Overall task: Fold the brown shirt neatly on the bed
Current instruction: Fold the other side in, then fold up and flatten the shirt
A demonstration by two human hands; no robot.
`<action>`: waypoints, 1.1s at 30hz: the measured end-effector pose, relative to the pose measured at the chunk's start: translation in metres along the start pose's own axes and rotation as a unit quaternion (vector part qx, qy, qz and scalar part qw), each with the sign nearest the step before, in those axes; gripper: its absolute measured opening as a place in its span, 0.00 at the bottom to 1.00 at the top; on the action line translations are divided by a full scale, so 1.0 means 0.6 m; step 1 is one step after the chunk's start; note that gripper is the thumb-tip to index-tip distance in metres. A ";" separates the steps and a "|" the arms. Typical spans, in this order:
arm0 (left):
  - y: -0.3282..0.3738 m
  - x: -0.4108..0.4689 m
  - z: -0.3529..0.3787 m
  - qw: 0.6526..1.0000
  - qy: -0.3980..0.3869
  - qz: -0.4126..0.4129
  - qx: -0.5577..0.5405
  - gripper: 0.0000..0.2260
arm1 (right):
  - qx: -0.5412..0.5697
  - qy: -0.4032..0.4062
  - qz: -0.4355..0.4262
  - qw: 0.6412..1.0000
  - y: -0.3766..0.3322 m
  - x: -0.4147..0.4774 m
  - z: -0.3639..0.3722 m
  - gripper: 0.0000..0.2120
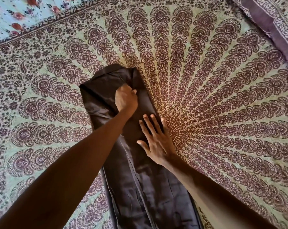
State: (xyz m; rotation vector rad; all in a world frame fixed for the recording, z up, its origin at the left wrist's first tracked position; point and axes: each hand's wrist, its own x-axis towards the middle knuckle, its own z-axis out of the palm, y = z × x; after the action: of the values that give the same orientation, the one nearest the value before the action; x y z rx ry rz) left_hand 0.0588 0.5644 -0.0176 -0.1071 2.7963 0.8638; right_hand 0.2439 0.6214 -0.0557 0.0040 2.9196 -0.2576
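I am looking down at a bed in a home bedroom. A pale green cotton bedspread printed with dark maroon mandala fans (206,80) covers nearly the whole view, its floral border running along the far left edge. Beyond that border, at the far left corner, lies a light blue sheet with red flowers (11,17). At the far right corner sits a folded purple cloth with a white paisley print (272,22). Soft household linens everywhere, no furniture or floor visible.

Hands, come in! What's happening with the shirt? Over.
Left hand gripping the far end of the brown shirt. Right hand flat, open, pressing its middle. Shirt a long narrow strip on bedspread. Nothing in the way.
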 end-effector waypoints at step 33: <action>-0.183 -0.179 0.011 0.901 -0.046 0.322 0.288 0.28 | 0.027 -0.023 0.118 0.992 -0.053 -0.227 0.031 0.34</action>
State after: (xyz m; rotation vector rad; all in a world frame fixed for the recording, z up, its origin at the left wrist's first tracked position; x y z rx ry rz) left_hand 0.1789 0.4784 -0.0592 0.9608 2.8719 0.0820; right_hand 0.3801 0.5887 -0.0398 0.3455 2.8293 -0.2931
